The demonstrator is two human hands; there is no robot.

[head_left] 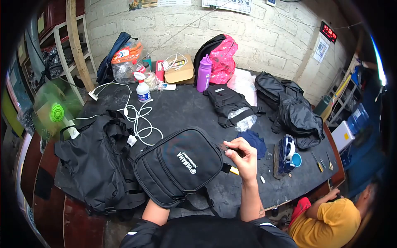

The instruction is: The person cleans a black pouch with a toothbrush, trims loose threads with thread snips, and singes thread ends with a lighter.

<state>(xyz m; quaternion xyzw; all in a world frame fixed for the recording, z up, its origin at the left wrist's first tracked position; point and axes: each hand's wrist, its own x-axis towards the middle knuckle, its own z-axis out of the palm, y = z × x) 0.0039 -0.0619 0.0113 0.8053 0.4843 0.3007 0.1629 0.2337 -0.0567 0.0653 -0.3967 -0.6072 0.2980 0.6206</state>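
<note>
A small black bag (180,163) with white YAMAHA lettering is held up, tilted, over the dark table near its front edge. My right hand (243,156) is closed in a pinch at the bag's right side, with thumb and forefinger together on a small dark part there. Under the bag goes my left forearm; the left hand itself is hidden behind it. A black strap hangs from the bag's lower edge. Just below my right hand, a yellow object (234,170) shows beside the bag.
Left, a large black bag (93,165) and spinning fan (57,112). Behind, white cables, a spray bottle (143,91), a purple bottle (204,74), more bags. Right, a blue caddy (283,157) and tools (318,163). A person in yellow (337,219) is low at the right front.
</note>
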